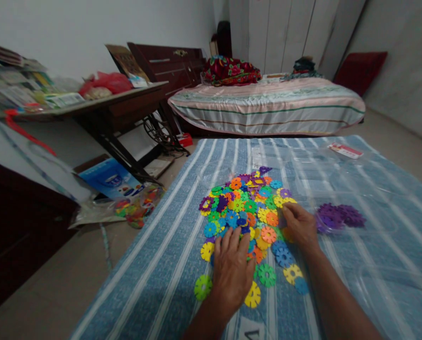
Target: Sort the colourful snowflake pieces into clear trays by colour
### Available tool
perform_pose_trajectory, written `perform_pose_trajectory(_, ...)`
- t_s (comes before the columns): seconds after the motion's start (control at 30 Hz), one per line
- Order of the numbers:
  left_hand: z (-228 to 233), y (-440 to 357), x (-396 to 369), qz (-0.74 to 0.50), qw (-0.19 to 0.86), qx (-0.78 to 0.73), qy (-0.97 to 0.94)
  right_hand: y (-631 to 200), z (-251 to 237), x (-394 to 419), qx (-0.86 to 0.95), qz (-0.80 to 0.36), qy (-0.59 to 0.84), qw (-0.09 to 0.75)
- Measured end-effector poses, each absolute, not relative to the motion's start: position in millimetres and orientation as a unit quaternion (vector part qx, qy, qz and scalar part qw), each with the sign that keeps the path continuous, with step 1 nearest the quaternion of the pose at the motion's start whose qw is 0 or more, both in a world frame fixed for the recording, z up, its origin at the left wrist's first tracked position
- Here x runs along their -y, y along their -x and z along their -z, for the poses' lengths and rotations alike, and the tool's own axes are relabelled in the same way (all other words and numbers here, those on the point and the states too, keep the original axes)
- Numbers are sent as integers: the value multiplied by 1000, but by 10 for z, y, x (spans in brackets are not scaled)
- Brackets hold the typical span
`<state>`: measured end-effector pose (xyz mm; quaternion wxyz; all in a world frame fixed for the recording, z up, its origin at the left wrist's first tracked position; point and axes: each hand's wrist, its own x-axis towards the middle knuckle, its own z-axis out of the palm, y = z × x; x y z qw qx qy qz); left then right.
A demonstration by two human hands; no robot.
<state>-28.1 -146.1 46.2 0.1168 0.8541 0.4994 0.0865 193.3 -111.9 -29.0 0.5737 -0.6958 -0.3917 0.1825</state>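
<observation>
A heap of notched plastic building discs in many colours lies spread on the striped cloth. My left hand rests palm down on the near left part of the heap, fingers stretched out over blue and yellow discs. At the heap's right edge, my right hand has its thumb and fingers closed in a pinch at a yellow disc. Loose discs lie nearest me, among them a green disc and a yellow disc. Right of my right hand, several purple discs are gathered in a clear plastic container.
Clear plastic trays with a red and white label stretch across the table's right side. Beyond the striped tablecloth stands a bed. A cluttered sewing-machine table stands left, with a bag of coloured pieces on the floor.
</observation>
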Motion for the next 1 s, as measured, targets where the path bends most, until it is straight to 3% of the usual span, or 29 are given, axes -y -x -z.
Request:
perform_pose_trajectory(0.7,-478,308,1833,-119,198,-359,-904,-1958,328,1139,393,-177,700,569)
perform_pose_trajectory(1.0,-493,186,1454,-94,177,-415,-887,-1945,280,1140,388,-178,700,573)
